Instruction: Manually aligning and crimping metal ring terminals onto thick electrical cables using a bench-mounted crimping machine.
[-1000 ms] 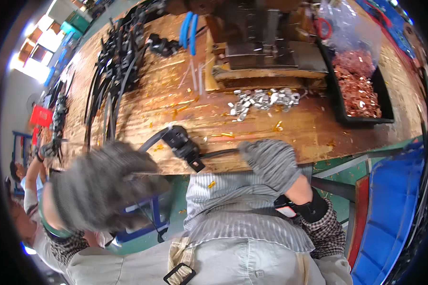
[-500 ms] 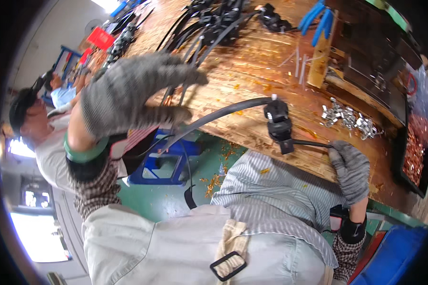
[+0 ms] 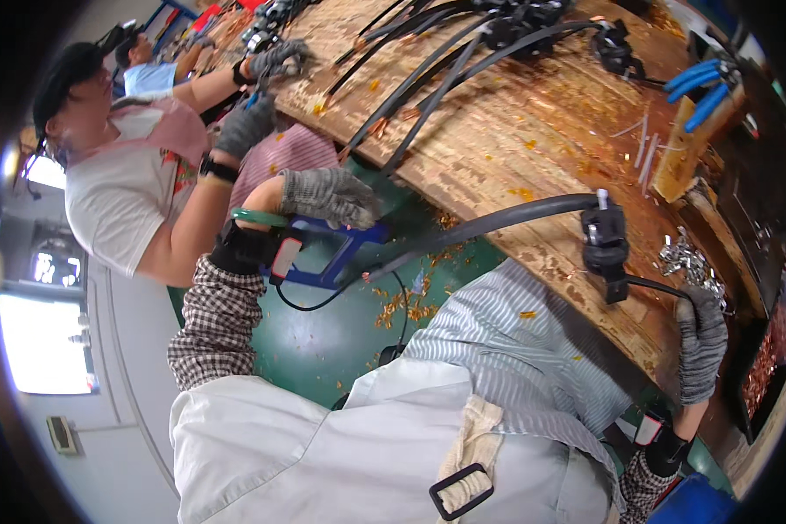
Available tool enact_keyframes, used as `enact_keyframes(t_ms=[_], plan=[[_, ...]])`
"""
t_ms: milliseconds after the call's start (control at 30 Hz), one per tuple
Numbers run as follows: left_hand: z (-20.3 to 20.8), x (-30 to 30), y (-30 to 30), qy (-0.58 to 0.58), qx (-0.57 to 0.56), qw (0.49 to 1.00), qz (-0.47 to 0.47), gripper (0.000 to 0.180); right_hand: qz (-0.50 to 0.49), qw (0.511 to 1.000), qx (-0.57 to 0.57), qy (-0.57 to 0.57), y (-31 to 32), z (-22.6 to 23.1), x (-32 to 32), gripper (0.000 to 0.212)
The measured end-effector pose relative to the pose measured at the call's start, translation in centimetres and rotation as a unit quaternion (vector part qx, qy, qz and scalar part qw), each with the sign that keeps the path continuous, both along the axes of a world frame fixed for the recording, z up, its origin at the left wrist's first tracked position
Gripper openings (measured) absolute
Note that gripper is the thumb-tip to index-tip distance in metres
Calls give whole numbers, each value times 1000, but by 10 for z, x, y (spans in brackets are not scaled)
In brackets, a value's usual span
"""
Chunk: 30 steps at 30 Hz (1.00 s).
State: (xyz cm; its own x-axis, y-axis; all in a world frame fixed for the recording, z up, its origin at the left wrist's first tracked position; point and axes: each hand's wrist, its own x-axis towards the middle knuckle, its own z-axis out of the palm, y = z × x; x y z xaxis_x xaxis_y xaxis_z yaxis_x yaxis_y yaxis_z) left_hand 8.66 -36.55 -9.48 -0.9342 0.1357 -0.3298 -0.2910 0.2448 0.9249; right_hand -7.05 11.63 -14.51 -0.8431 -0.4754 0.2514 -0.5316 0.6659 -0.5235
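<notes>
My right hand (image 3: 703, 345), in a grey knit glove, is closed on the thin black lead of a cable assembly at the table's front edge. From that lead the assembly runs to a black clamp-like plastic housing (image 3: 604, 244) with a small metal stud on top. A thick black cable (image 3: 489, 223) leaves the housing, curving left past the table edge, its copper-coloured end hanging over the floor. My left hand (image 3: 330, 197), gloved too, hovers above that end, off the cable. Its fingers are loosely stretched and nothing shows in them.
More black cables with housings (image 3: 524, 26) lie across the far table. Blue-handled pliers (image 3: 703, 92) stand at the right, near thin white strips (image 3: 646, 148) and small silvery metal pieces (image 3: 690, 262). A dark bin (image 3: 764, 371) holds copper bits. At left a co-worker's gloved hand (image 3: 244, 127) is near.
My left hand has moved down and away from the far table, its fingers less spread. The view has swung left, showing more of the co-worker. My right hand keeps its hold on the lead.
</notes>
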Motion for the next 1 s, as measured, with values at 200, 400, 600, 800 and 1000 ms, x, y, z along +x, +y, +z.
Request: enact_keyframes(t_ms=[200, 400, 600, 800, 1000], plan=[[-23, 88, -73, -263, -173, 947, 62, 33, -2, 997, -15, -73, 9, -13, -3, 21], [-45, 148, -86, -411, -230, 870, 143, 32, -7, 994, -44, -104, 10, -16, -1, 24], [-47, 101, -40, -256, -168, 950, 70, 35, -26, 997, -12, -72, -3, -8, 7, 25], [-6, -1, 22, -46, -121, 989, -78, 34, -20, 998, 62, 5, -6, -1, 6, 25], [43, -86, 82, 131, -131, 976, -110, 32, -68, 973, 103, 198, -18, 29, 42, 32]])
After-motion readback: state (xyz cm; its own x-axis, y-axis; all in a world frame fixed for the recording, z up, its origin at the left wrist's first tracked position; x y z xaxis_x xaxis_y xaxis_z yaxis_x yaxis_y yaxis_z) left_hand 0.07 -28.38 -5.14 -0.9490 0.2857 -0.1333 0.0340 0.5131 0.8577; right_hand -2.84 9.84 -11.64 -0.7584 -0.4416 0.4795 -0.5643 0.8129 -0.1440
